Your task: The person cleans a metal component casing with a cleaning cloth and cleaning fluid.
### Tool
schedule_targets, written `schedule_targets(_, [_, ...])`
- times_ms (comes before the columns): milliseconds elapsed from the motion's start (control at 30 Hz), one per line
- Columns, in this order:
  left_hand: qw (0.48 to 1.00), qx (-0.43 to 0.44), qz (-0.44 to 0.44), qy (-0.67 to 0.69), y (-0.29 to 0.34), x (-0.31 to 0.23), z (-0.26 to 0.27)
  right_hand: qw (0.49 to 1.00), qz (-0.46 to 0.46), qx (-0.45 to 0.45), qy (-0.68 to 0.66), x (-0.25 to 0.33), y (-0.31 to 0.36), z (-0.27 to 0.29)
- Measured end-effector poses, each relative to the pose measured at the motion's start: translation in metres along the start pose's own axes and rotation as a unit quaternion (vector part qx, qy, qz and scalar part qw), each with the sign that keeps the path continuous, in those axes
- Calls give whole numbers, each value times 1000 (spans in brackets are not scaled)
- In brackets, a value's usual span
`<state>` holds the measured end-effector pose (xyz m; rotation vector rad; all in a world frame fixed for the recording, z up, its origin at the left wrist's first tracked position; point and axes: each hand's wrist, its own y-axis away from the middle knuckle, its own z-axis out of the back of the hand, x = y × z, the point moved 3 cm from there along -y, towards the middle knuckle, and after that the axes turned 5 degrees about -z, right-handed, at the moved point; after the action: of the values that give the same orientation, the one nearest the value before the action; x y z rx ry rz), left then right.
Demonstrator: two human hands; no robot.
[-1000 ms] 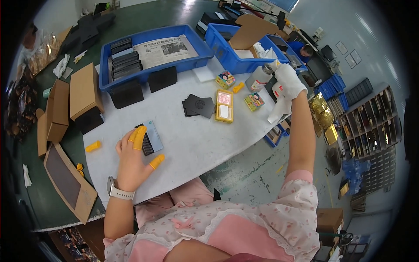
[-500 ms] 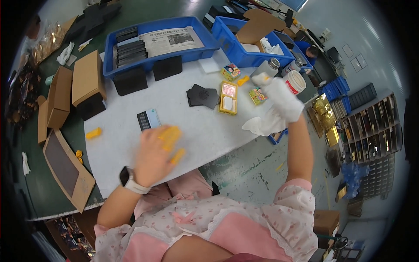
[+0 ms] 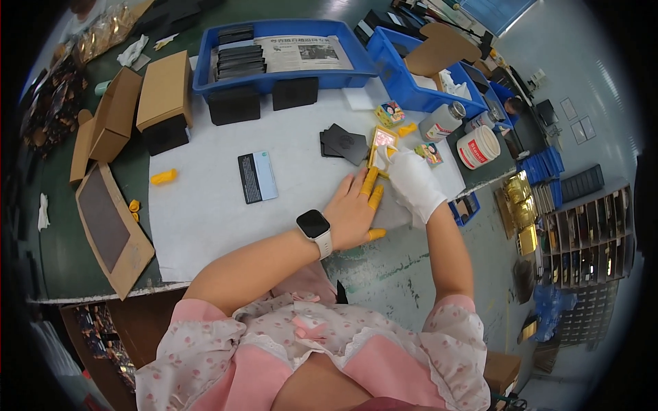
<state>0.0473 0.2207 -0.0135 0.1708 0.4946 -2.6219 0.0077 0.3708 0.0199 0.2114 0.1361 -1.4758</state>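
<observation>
My left hand [image 3: 351,211], with yellow finger cots on several fingers, lies with fingers outstretched on the white table covering. Its fingertips touch or nearly touch the near edge of a small yellow-rimmed box [image 3: 384,138] with pink and white contents. White cloth, apparently a glove, covers my right hand [image 3: 414,181]. Its fingers are bent together over that box, and whatever they grip is hidden. Dark square cards [image 3: 345,144] lie just left of the box. Farther left, a black and light-blue card [image 3: 258,177] lies flat.
A blue tray [image 3: 205,81] with black pieces and newspaper stands at the back. To the right are a metal-lidded jar [image 3: 442,122], a white tub [image 3: 478,148] and small colourful boxes [image 3: 430,154]. Cardboard boxes [image 3: 164,89] stand left, near a yellow finger cot [image 3: 164,177].
My left hand has moved right from beside the black and light-blue card to the yellow-rimmed box. My right hand has come down and left from near the jars to the same box.
</observation>
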Motion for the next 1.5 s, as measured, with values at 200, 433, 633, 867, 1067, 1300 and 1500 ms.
schedule_targets(200, [1000, -1, -1, 10, 1, 3, -4, 993, 7, -59, -104, 6, 9, 6])
schedule_targets(433, [999, -14, 4, 32, 3, 4, 0, 983, -12, -44, -179, -1, 11, 18])
schedule_targets(633, [998, -40, 55, -10, 55, 48, 52, 694, -161, -20, -701, 21, 44, 60])
schedule_targets(867, [979, -5, 199, 29, 120, 118, 90, 679, -101, 89, -722, 58, 44, 43])
schedule_targets(1067, [974, 30, 207, 86, 123, 107, 91, 482, -23, 246, -841, 108, 35, 30])
schedule_targets(1300, [989, 7, 145, 14, 125, 102, 77, 366, -35, 321, -873, 126, 36, 31])
schedule_targets(1500, [979, 37, 182, 85, 123, 99, 82, 497, -58, 252, -828, 125, 39, 47])
